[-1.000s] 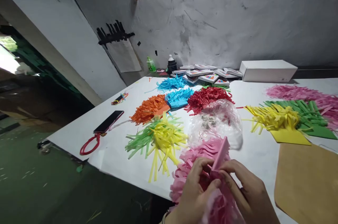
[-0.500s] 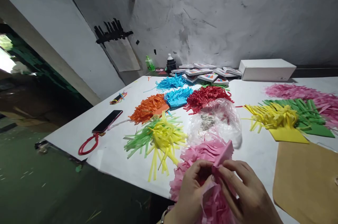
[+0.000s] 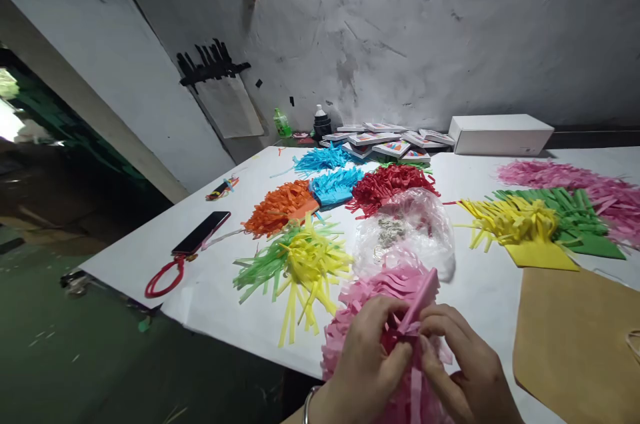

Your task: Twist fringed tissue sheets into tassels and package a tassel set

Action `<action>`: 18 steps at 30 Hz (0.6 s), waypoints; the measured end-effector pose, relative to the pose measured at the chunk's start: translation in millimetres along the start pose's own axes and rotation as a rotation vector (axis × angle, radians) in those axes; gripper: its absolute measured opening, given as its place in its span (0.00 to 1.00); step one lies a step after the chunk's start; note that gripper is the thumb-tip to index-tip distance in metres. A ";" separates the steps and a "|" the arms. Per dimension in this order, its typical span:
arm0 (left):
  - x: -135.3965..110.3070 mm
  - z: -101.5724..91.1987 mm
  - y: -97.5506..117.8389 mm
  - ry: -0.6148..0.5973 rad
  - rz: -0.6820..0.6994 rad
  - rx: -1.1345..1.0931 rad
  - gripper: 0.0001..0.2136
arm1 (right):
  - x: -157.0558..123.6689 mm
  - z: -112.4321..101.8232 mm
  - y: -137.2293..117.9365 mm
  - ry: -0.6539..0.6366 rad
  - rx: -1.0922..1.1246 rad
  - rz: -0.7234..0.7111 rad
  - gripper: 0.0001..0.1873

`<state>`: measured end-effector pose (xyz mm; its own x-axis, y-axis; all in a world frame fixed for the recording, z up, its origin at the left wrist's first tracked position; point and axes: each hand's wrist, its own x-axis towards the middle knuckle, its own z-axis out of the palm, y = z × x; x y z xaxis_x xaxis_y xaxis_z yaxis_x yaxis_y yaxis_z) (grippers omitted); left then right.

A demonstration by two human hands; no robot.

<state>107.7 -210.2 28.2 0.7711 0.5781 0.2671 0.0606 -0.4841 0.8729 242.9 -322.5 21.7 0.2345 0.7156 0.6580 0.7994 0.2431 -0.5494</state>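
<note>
My left hand (image 3: 365, 367) and my right hand (image 3: 463, 367) are closed together on a pink fringed paper piece (image 3: 420, 294) at the table's near edge. Its folded solid end sticks up between my fingertips, and loose pink strips hang down between my palms. A heap of pink fringed paper (image 3: 373, 294) lies just beyond my hands. Behind it sits a clear plastic bag (image 3: 407, 231) holding small metal bits.
On the white table (image 3: 230, 291) lie fringed paper heaps: green-yellow (image 3: 295, 261), orange (image 3: 280, 205), blue (image 3: 335, 184), red (image 3: 390, 183), and yellow, green and pink at right. A phone (image 3: 201, 233) with a red cord lies at left. A brown envelope (image 3: 575, 331) lies at right, a white box (image 3: 500, 133) at the back.
My fingers have shifted on the pink piece, the left thumb moving up over its fold. The folded end now leans lower toward the right. The view has drifted slightly.
</note>
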 end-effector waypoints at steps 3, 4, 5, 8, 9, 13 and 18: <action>4.8 -3.5 1.0 -0.006 0.092 0.159 0.13 | 0.1 -3.3 2.3 0.110 -0.122 -0.002 0.07; 5.7 -3.8 0.6 -0.006 0.124 0.196 0.11 | 0.2 -3.9 1.8 0.156 -0.170 -0.016 0.08; 6.1 -3.6 0.1 -0.011 0.156 0.224 0.10 | 0.3 -4.1 0.5 0.189 -0.209 -0.036 0.10; 6.4 -2.0 -1.1 -0.013 0.241 0.296 0.07 | 0.5 -2.2 -5.2 0.182 -0.301 -0.115 0.23; 6.3 -1.4 -1.4 -0.013 0.264 0.323 0.07 | 0.4 -1.2 -6.4 0.148 -0.343 -0.144 0.24; 6.4 -1.9 -3.9 -0.002 0.336 0.386 0.12 | -1.1 -1.7 -1.7 0.008 -0.408 -0.138 0.17; 8.6 -14.7 -4.1 0.023 0.532 0.446 0.19 | -2.9 -13.9 4.0 -0.003 -0.105 0.113 0.12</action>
<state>104.8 -193.6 32.9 0.7548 0.1987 0.6252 -0.0633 -0.9265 0.3708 253.1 -332.7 24.8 0.3248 0.7366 0.5932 0.8213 0.0913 -0.5631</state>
